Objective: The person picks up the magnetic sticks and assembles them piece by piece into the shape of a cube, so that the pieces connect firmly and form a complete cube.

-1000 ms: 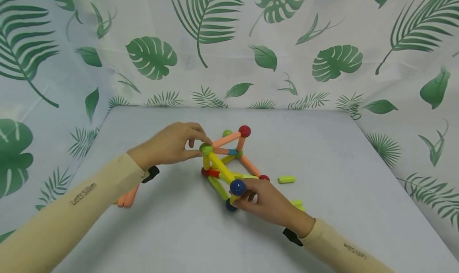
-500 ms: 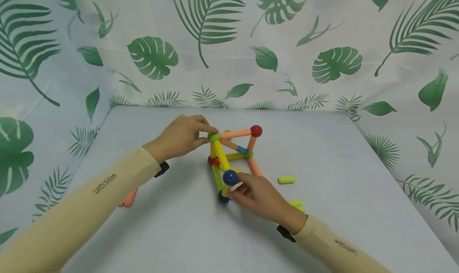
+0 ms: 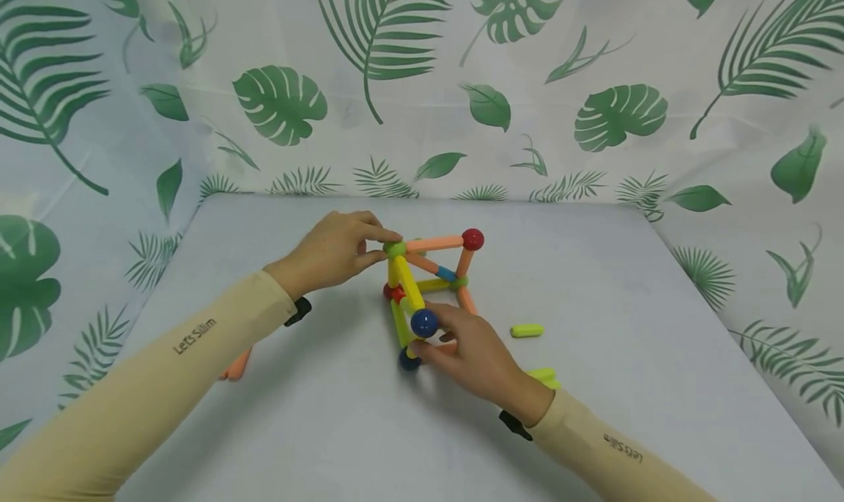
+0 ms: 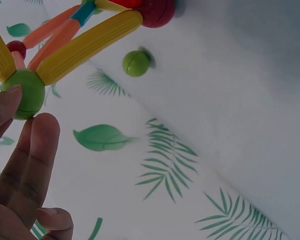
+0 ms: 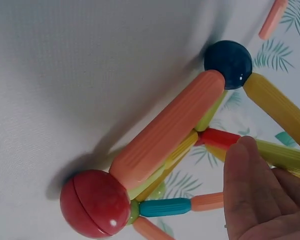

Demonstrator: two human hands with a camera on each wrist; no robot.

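A frame of magnetic sticks and balls stands mid-table, with yellow, orange, blue and yellow-green sticks. My left hand (image 3: 332, 249) pinches the green ball (image 4: 30, 92) at its upper left corner between thumb and fingers. At the near corner, my right hand (image 3: 475, 348) holds the frame, thumb by the upright yellow stick (image 5: 275, 102) and index finger behind the upper blue ball (image 3: 424, 323). That stick joins the upper ball to the lower blue ball (image 3: 409, 359). An orange stick (image 5: 167, 127) runs from the lower ball to a red ball (image 5: 95, 203). Another red ball (image 3: 472, 239) tops the far right corner.
One loose yellow-green stick (image 3: 527, 330) lies right of the frame, and more yellow-green sticks (image 3: 543, 376) lie beside my right wrist. Orange sticks (image 3: 237, 366) show partly behind my left forearm. Behind the frame sits a loose green ball (image 4: 136, 63). A leaf-print cloth (image 3: 422, 121) hangs behind the table.
The frame has turned and shifted away, its green corner ball rising in the head view. My left hand has followed it right and away; my right hand has moved left with the blue-ball corner.
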